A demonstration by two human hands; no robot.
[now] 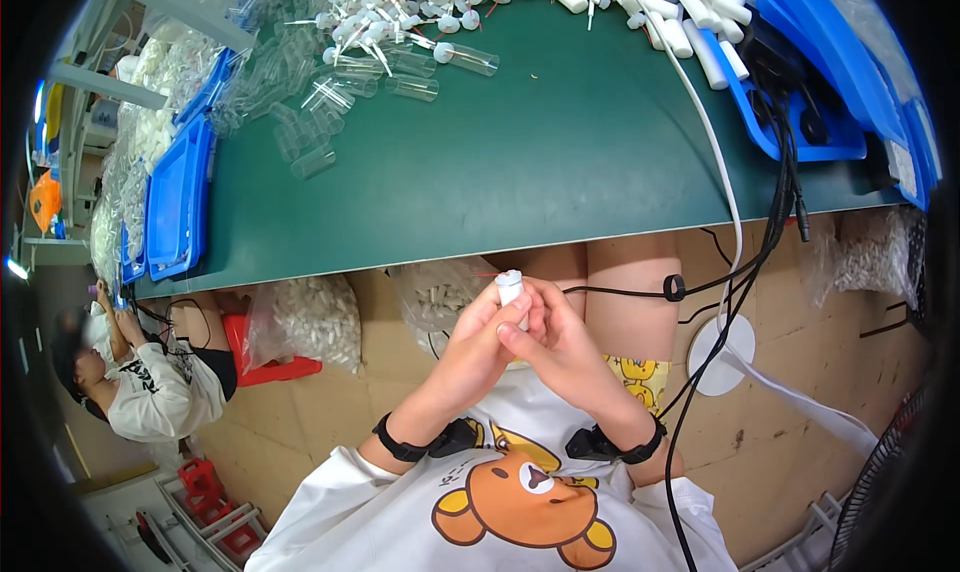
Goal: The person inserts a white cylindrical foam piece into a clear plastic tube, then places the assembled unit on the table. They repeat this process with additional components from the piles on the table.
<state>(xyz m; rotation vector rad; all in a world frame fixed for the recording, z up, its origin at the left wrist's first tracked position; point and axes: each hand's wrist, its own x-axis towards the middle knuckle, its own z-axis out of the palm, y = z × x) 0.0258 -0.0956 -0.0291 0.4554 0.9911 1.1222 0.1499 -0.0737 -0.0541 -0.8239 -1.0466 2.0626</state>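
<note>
In front of my lap, just off the table's near edge, both hands close around one small white plastic cylinder (510, 292). Its upper end faces up, and a thin red wire sticks out there to the left. The fingers of my left hand (474, 340) wrap it from the left, with the thumb along its side. My right hand (566, 350) grips it from the right, thumb near its lower part. The cylinder's lower end is hidden by my fingers. A black strap sits on each wrist.
On the green table (420, 192) lie clear plastic tubes (412, 87), white wired caps (420, 7) and white cylinders (675, 37). Blue trays (180, 197) stand left and right. Black cables (775, 222) hang over the right edge. Bags of white parts (310, 317) rest below; another person (165, 387) sits left.
</note>
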